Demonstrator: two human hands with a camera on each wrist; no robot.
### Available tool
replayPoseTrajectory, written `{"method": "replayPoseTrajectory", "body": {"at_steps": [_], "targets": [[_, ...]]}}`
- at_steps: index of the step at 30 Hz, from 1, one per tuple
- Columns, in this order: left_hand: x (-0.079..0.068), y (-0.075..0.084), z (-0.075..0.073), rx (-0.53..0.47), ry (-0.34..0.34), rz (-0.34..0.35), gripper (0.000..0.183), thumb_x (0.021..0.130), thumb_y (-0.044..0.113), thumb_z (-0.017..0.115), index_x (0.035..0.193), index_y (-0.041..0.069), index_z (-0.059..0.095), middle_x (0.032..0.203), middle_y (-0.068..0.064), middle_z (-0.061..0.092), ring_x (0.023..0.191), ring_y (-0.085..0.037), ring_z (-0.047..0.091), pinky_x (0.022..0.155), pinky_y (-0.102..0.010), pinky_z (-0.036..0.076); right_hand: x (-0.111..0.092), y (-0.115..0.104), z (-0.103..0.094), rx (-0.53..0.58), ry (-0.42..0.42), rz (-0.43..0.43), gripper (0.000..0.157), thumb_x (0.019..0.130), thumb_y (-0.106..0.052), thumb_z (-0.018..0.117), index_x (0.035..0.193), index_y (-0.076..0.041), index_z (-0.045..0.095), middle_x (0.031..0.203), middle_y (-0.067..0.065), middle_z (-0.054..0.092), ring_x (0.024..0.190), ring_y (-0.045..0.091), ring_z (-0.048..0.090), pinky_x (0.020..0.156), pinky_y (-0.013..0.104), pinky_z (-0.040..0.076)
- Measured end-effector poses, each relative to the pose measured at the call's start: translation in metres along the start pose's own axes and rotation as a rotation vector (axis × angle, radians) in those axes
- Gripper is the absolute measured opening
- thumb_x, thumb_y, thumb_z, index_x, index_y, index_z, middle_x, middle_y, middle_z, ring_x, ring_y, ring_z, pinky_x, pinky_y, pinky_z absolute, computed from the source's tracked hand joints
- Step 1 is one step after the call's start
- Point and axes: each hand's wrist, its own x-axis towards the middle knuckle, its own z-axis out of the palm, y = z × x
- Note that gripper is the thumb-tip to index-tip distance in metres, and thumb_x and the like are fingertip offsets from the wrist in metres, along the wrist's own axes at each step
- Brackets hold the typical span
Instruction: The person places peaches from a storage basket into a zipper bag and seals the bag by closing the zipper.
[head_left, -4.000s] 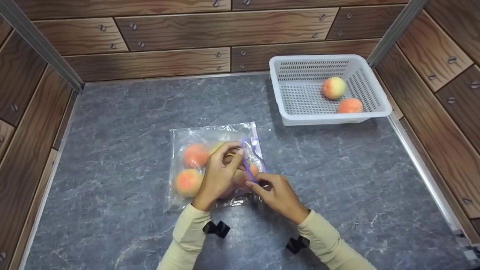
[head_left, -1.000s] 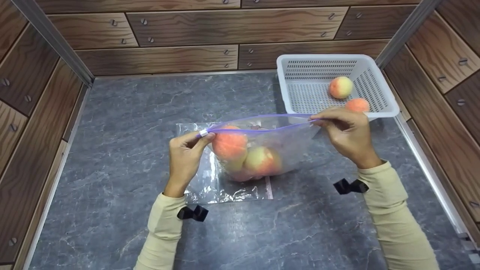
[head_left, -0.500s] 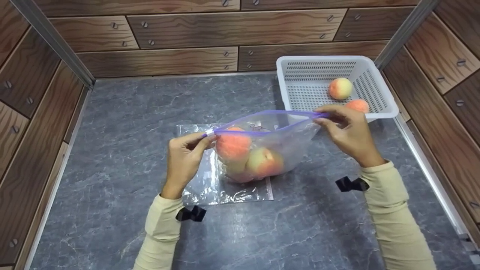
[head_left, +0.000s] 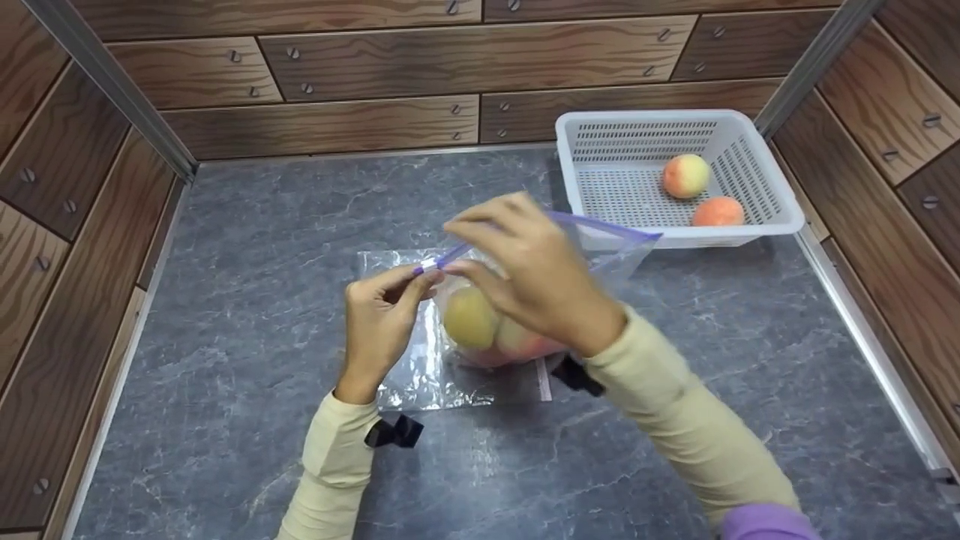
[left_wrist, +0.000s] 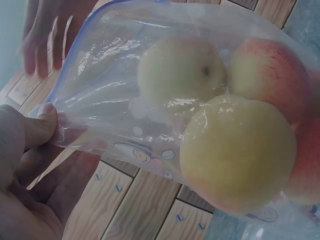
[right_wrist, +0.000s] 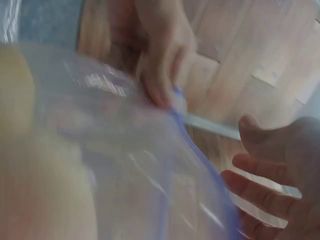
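Observation:
A clear zip bag (head_left: 626, 251) with a purple zip edge holds several peaches (left_wrist: 237, 152), seen through its plastic in the left wrist view. My left hand (head_left: 377, 324) pinches the bag's top left corner beside a white slider (head_left: 429, 264). Close to that slider is my right hand (head_left: 536, 274), fingers spread and slightly bent across the zip edge. The right wrist view, blurred, shows the right hand's fingers apart with nothing gripped. The bag's far right corner stands out free, and part of the peaches is hidden behind the right hand.
A flat clear plastic bag (head_left: 409, 379) lies on the grey marbled table (head_left: 262, 300) beneath the filled one. At the back right, a white perforated basket (head_left: 611, 195) contains two peaches (head_left: 685, 177). Wood-patterned walls (head_left: 375, 64) enclose the back and sides.
The bag was raised from lying on the table and its mouth stretched between both hands. Since half a second ago, my right hand has released the right corner and moved left toward the slider.

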Motion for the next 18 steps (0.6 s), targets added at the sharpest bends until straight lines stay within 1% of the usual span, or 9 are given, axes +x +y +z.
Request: {"method": "replayPoseTrajectory", "body": {"at_steps": [2, 4, 5, 9, 12, 15, 18], "targets": [[-0.002, -0.001, 0.001, 0.027, 0.000, 0.016, 0.006, 0.090, -0.005, 0.072, 0.092, -0.009, 0.076, 0.082, -0.015, 0.075, 0.066, -0.027, 0.073, 0.063, -0.028, 0.062, 0.003, -0.004, 0.015, -0.041, -0.063, 0.002, 0.030, 0.092, -0.020, 0.076, 0.116, -0.003, 0.073, 0.113, 0.011, 0.071, 0.102, 0.025, 0.061, 0.091, 0.035, 0.054], [-0.004, -0.001, 0.001, 0.041, -0.001, 0.023, 0.006, 0.090, -0.006, 0.071, 0.092, -0.009, 0.076, 0.082, -0.015, 0.075, 0.065, -0.029, 0.073, 0.063, -0.026, 0.062, 0.003, -0.006, 0.023, -0.062, -0.112, 0.000, 0.025, 0.095, -0.021, 0.072, 0.113, -0.004, 0.074, 0.109, 0.009, 0.072, 0.099, 0.025, 0.061, 0.087, 0.035, 0.054], [-0.004, -0.002, 0.001, 0.042, -0.001, 0.021, 0.006, 0.091, -0.007, 0.071, 0.092, -0.009, 0.076, 0.082, -0.015, 0.075, 0.065, -0.029, 0.073, 0.063, -0.025, 0.061, 0.003, -0.006, 0.026, -0.066, -0.123, -0.004, 0.024, 0.096, -0.021, 0.071, 0.112, -0.004, 0.075, 0.106, 0.008, 0.072, 0.096, 0.024, 0.061, 0.084, 0.035, 0.053], [-0.005, -0.002, -0.001, 0.032, 0.007, 0.025, 0.007, 0.090, -0.010, 0.069, 0.093, -0.010, 0.076, 0.084, -0.017, 0.075, 0.067, -0.028, 0.073, 0.065, -0.025, 0.062, 0.004, -0.004, 0.031, -0.066, -0.118, -0.028, 0.014, 0.096, -0.016, 0.071, 0.102, -0.005, 0.077, 0.094, 0.006, 0.072, 0.088, 0.024, 0.059, 0.078, 0.035, 0.050], [-0.003, -0.001, -0.001, 0.026, 0.006, 0.042, 0.007, 0.089, -0.010, 0.070, 0.093, -0.010, 0.076, 0.086, -0.018, 0.075, 0.069, -0.026, 0.074, 0.066, -0.026, 0.062, 0.006, -0.002, 0.031, -0.042, -0.115, -0.038, 0.009, 0.094, -0.013, 0.071, 0.098, -0.006, 0.077, 0.090, 0.004, 0.072, 0.083, 0.024, 0.057, 0.075, 0.034, 0.049], [-0.001, 0.000, -0.002, 0.040, -0.001, 0.069, 0.007, 0.088, -0.010, 0.071, 0.093, -0.010, 0.076, 0.086, -0.017, 0.076, 0.069, -0.026, 0.074, 0.065, -0.026, 0.062, 0.008, 0.000, 0.030, -0.013, -0.113, -0.037, 0.006, 0.093, -0.010, 0.072, 0.095, -0.006, 0.076, 0.088, 0.003, 0.072, 0.080, 0.023, 0.056, 0.072, 0.033, 0.048], [-0.001, 0.000, -0.002, 0.087, -0.006, 0.112, 0.007, 0.087, -0.008, 0.074, 0.094, -0.007, 0.077, 0.085, -0.014, 0.076, 0.068, -0.024, 0.074, 0.065, -0.024, 0.061, 0.008, 0.003, 0.029, 0.007, -0.110, -0.034, 0.004, 0.092, -0.009, 0.072, 0.094, -0.007, 0.075, 0.088, 0.002, 0.073, 0.078, 0.022, 0.056, 0.070, 0.032, 0.047]]}}
